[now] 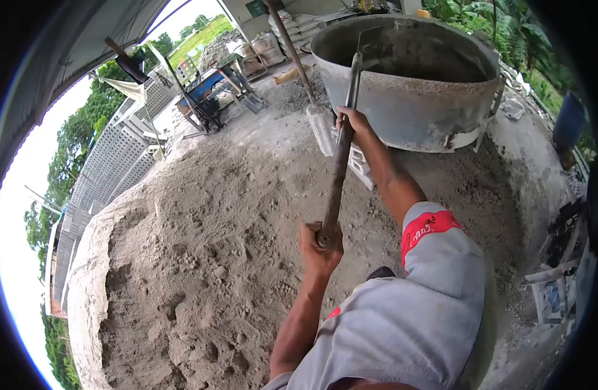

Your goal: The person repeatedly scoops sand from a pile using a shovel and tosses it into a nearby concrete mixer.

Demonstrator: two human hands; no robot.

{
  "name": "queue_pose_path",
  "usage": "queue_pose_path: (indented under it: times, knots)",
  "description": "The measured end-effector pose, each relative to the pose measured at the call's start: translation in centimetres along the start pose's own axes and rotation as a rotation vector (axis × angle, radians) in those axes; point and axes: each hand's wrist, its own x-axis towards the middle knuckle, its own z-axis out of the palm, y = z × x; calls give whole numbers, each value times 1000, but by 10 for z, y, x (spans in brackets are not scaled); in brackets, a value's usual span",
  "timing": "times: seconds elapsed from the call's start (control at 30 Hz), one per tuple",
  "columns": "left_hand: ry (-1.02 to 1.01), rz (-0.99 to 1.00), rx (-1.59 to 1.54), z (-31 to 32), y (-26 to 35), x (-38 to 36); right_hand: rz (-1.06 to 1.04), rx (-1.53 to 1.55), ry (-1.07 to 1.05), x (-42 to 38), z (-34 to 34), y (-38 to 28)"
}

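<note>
2 fists, left hand [320, 246] and right hand [353, 121], grip the shovel [341, 153]; its blade half hidden inside the mixer tub [409, 110].

White lettering on the red sleeve band [427, 229] is too blurred to read.

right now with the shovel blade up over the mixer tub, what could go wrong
The shovel is held far out: right hand high on the shaft, left hand at its end, so the load may tip short of the mixer tub. Loose sand pile underfoot could shift.
</note>
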Motion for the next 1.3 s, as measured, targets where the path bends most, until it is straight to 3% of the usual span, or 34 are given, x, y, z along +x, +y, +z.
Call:
queue_pose_path:
  times: [0.1,0.2,0.27,0.37,0.47,0.57,0.63,0.67,0.73,0.77,0.83,0.9,0.97,1.0,1.03,1.07,1.1,1.13,1.2,1.3]
  knots:
    - [102,47,54,-33,-40,-79,29,-13,-19,7,-9,21]
    - [500,-483,-427,-84,-58,-174,239,47,19,-1,-2,74]
    - [722,-745,-629,-116,-24,-205,484,20,30,-18,-4,165]
    - [860,-996,-526,-140,13,-290,892,-283,152,-99,-11,324]
    - [1231,-1041,-605,-140,93,-359,1268,-676,79,-251,-17,440]
    - [1589,-960,-647,-120,169,-385,1608,-924,-300,-430,-43,497]
    - [2065,-816,-632,-100,190,-401,1828,-1116,-551,-536,-66,515]
    - [2098,-800,-621,-94,193,-414,1840,-1204,-670,-588,-68,515]
    - [2557,-473,-631,-90,191,-441,1855,-1349,-874,-680,-70,507]
    - [2567,-461,-621,-101,185,-461,1858,-1404,-962,-721,-69,508]
    - [2862,-255,-615,-116,170,-493,1886,-1393,-1010,-788,-68,514]
    - [2878,-23,-687,-152,148,-523,1883,-1410,-1048,-835,-58,526]
    - [2923,139,-729,-194,119,-556,1866,-1402,-1315,-869,-37,539]
    - [2962,175,-707,-220,99,-574,1858,-1406,-1307,-884,-20,544]
    - [2946,277,-739,-250,77,-593,1885,-1455,-1543,-892,2,543]
    - [2911,220,-651,-278,46,-619,1895,-1503,-1791,-897,28,538]
    - [2940,115,-517,-313,17,-640,2036,-1505,-1790,-903,54,531]
    - [2958,4,-376,-340,-1,-654,1731,-1481,-1946,-906,59,541]
    - [2875,134,-459,-378,1,-656,1859,-1327,-1874,-915,73,557]
    - [2860,241,-525,-421,12,-651,1981,-1401,-1353,-936,99,564]
